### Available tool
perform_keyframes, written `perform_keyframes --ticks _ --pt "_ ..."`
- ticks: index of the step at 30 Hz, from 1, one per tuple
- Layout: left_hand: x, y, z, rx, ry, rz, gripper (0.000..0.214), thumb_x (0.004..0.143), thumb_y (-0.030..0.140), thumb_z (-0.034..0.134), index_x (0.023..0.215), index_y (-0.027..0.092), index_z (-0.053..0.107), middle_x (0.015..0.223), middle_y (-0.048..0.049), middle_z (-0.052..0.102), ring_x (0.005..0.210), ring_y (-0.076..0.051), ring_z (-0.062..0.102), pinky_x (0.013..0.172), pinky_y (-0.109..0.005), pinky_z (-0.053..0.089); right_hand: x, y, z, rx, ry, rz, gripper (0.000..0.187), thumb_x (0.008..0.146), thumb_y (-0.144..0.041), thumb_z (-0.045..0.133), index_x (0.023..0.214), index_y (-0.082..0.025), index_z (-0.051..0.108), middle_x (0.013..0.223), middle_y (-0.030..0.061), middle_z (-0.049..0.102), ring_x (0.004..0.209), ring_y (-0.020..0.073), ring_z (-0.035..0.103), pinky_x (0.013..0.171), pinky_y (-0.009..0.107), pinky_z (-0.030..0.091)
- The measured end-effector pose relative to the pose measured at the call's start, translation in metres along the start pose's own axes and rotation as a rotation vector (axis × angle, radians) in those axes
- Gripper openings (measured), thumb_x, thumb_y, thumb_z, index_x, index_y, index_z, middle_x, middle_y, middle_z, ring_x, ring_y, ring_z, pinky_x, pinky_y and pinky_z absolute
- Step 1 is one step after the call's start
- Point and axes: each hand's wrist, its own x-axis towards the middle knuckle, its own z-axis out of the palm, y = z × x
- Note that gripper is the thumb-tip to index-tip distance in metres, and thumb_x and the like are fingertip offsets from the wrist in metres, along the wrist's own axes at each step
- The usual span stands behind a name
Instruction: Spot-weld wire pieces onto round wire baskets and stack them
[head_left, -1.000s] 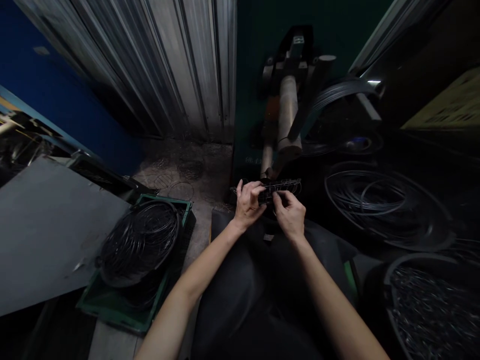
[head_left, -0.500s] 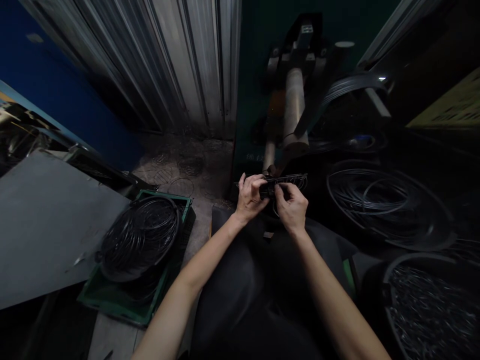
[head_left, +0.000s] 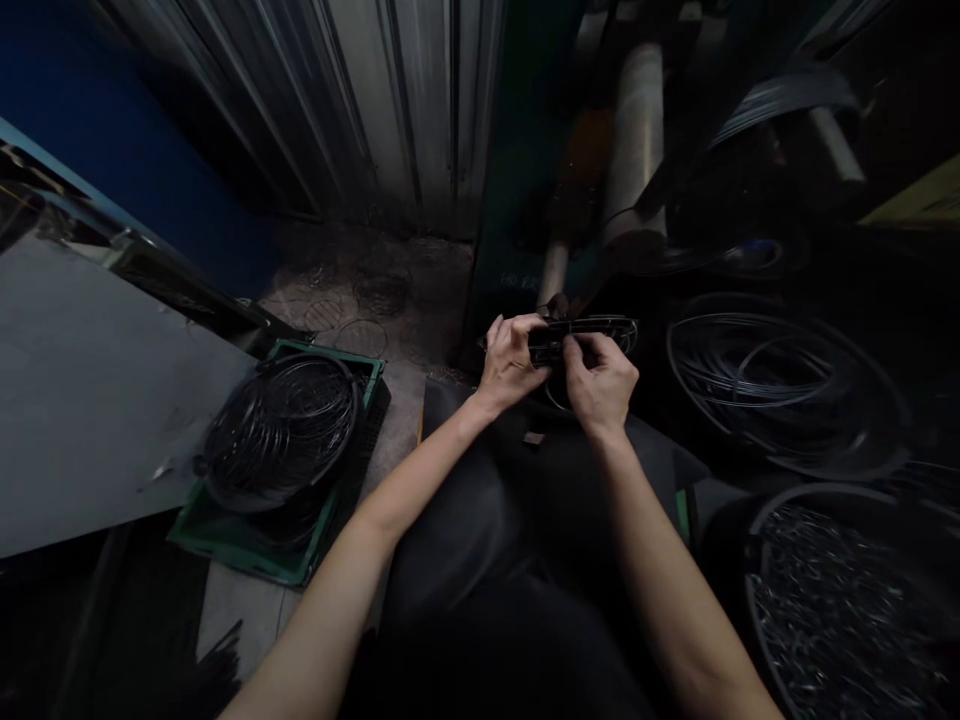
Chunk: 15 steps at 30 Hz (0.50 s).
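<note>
Both my hands are raised over my lap and pinch one small dark wire frame point(head_left: 592, 328), a flat piece of bent black wire. My left hand point(head_left: 511, 360) grips its left end with curled fingers. My right hand point(head_left: 601, 380) pinches the middle of it from the right side. The frame's right end sticks out past my right fingers. The light is dim and the frame's finer shape is hard to make out.
A green crate point(head_left: 247, 545) at my left holds a pile of black wire rings point(head_left: 281, 430). Large wire coils point(head_left: 780, 380) lie at the right, and a black tub point(head_left: 757, 520) of small wire pieces stands at the lower right. A machine roller point(head_left: 636, 150) stands ahead, a grey board point(head_left: 82, 400) lies at the left.
Both hands have risen a little and shifted right with the wire frame still held. My head has tilted down, so the machine sits higher in the picture.
</note>
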Motion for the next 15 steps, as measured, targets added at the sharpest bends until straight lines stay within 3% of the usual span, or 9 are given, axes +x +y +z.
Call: perform_keyframes --ticks 9,15 --pt "0.0007 -0.0022 0.0038 0.015 -0.021 0.001 0.053 0.069 0.023 0.066 0.108 0.027 0.03 0.111 -0.0038 0.058 0.106 -0.02 0.058 0.109 -0.048 0.03 -0.0003 -0.0005 0.0004 -0.02 0.007 -0.007 0.023 0.084 -0.037 0.049 0.079 -0.019 0.063 0.074 0.0027 0.06 0.062 0.0137 0.054 0.063 0.026 0.044" --pt "0.0014 -0.0042 0.0045 0.028 -0.026 0.017 0.053 0.07 0.024 0.066 0.108 0.027 0.03 0.113 -0.0046 0.059 0.107 -0.021 0.058 0.109 -0.047 0.03 0.0002 0.0002 0.0013 -0.021 0.015 -0.023 0.023 0.085 -0.036 0.049 0.078 -0.019 0.062 0.073 0.0028 0.06 0.062 0.0136 0.053 0.063 0.027 0.044"
